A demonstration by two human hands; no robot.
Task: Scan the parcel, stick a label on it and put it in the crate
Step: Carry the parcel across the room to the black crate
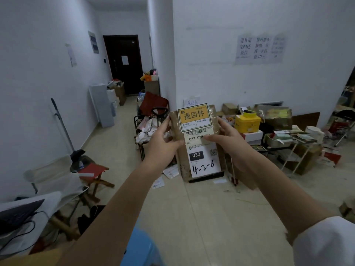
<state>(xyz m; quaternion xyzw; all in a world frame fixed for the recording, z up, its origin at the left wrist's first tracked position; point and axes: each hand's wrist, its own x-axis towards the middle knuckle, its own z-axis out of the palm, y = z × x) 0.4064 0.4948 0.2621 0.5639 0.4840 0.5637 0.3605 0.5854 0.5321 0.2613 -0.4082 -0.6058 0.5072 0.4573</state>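
Parcel (199, 146) (labelled) between both hands

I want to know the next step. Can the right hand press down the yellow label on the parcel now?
Probably yes. The right hand already touches the parcel just below the yellow label, and nothing covers the label.

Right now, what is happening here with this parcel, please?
A person holds a brown parcel up in front of them with both hands. The left hand grips its left edge, and the right hand grips the right edge, its thumb pressing on the white shipping label. A yellow label is on the upper part of the parcel, its top edge rising above the parcel. The parcel is not in any crate yet.
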